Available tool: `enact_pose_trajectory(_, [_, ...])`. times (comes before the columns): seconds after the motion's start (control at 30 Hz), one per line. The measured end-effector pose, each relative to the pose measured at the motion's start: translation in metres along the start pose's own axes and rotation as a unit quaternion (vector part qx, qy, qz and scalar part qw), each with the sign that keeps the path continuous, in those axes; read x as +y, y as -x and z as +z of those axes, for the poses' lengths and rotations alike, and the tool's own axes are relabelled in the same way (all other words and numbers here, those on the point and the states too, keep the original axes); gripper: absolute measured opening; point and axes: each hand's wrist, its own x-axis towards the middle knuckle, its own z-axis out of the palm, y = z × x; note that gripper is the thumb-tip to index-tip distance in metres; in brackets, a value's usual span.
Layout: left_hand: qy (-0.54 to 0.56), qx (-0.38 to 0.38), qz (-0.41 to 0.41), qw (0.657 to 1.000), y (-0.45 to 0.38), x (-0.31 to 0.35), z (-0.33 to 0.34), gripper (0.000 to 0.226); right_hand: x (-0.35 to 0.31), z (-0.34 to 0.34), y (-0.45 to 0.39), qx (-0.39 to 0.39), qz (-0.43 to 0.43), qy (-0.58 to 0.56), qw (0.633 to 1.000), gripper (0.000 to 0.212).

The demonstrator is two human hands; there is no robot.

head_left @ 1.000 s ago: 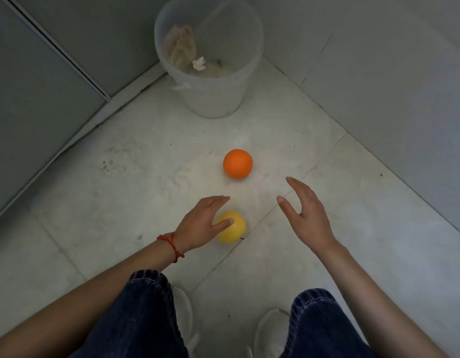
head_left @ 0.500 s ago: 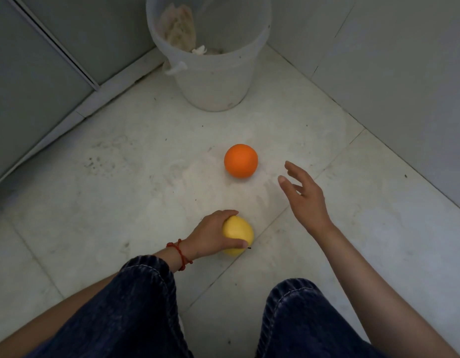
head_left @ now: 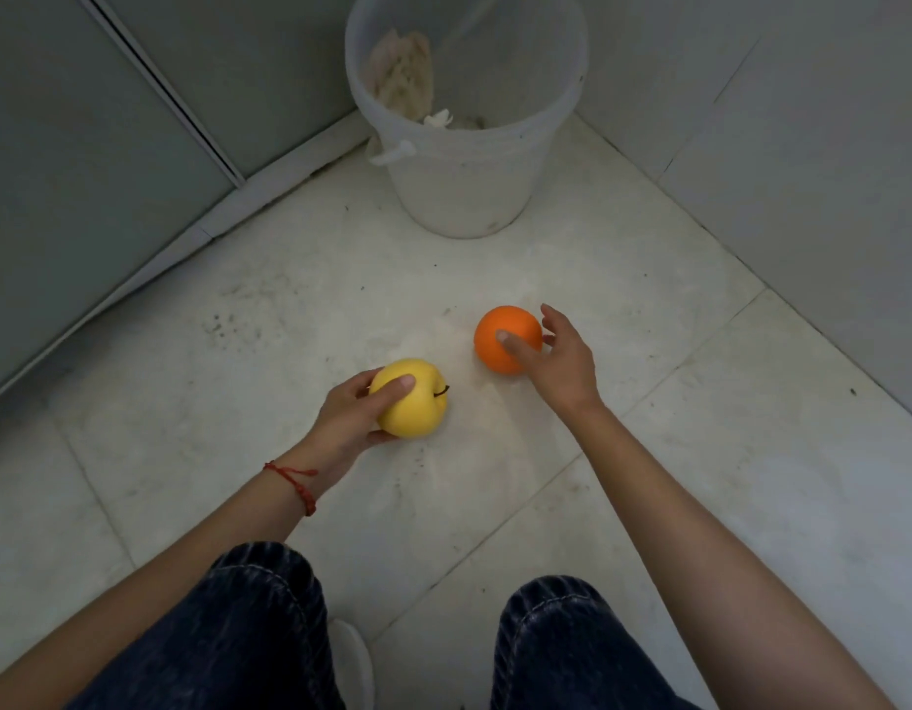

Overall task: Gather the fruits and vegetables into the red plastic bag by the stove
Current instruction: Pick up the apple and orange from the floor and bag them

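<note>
Hands grip fruit: left hand [head_left: 348,420] yellow apple [head_left: 412,399], right hand [head_left: 561,358] orange [head_left: 502,338].

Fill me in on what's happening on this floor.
A person crouches over a pale tiled floor. The left hand grips a round yellow apple; the right hand closes its fingers round a round orange fruit on the tiles. A translucent white plastic bucket stands in the corner. No red bag shows.

Left open floor [head_left: 300,310] toward the cabinet doors [head_left: 84,146], hemmed by the white bucket [head_left: 464,161] in the corner, the tiled wall [head_left: 802,146] rightward and both knees below.
</note>
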Motion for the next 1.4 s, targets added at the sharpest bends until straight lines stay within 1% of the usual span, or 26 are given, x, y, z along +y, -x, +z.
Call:
enact_pose_trajectory(0.17, [0.024,-0.001,-0.003,1.0,-0.009,0.003,-0.002,0.032,-0.002,0.016,-0.012,-0.021,0.015,0.046,0.999,0.079])
enact_pose_trajectory(0.27, [0.031,-0.001,-0.007,0.999,-0.013,0.003,0.001,0.031,0.0,0.018,-0.012,-0.011,0.024,0.035,0.999,0.077])
enact_pose_trajectory(0.43, [0.038,0.022,-0.025,0.999,-0.014,0.017,0.003,0.039,0.001,0.002,0.002,0.004,0.051,-0.002,0.999,0.074])
enact_pose_trajectory(0.6, [0.04,0.014,-0.045,0.998,0.014,0.038,0.009,0.042,-0.009,-0.029,0.035,0.018,0.088,-0.025,0.996,0.072])
enact_pose_trajectory(0.73, [0.032,0.011,-0.049,0.998,0.047,0.053,0.013,0.032,-0.023,-0.047,0.069,0.027,0.108,-0.034,0.993,0.07])
enact_pose_trajectory(0.87, [0.041,0.036,-0.08,0.995,0.084,0.067,0.006,0.03,-0.042,-0.062,0.105,0.05,0.133,-0.048,0.989,0.069])
enact_pose_trajectory(0.97, [0.056,0.055,-0.106,0.991,0.122,0.084,-0.005,0.021,-0.069,-0.077,0.139,0.052,0.148,-0.051,0.986,0.068])
enact_pose_trajectory(1.2, [0.095,0.093,-0.124,0.983,0.206,0.143,-0.022,0.013,-0.146,-0.11,0.203,0.046,0.161,-0.066,0.984,0.065])
enact_pose_trajectory(1.3, [0.113,0.105,-0.129,0.979,0.239,0.178,-0.023,0.015,-0.185,-0.125,0.225,0.047,0.171,-0.095,0.98,0.065])
enact_pose_trajectory(1.4, [0.115,0.108,-0.129,0.979,0.273,0.215,-0.024,0.026,-0.228,-0.141,0.246,0.047,0.167,-0.123,0.977,0.063])
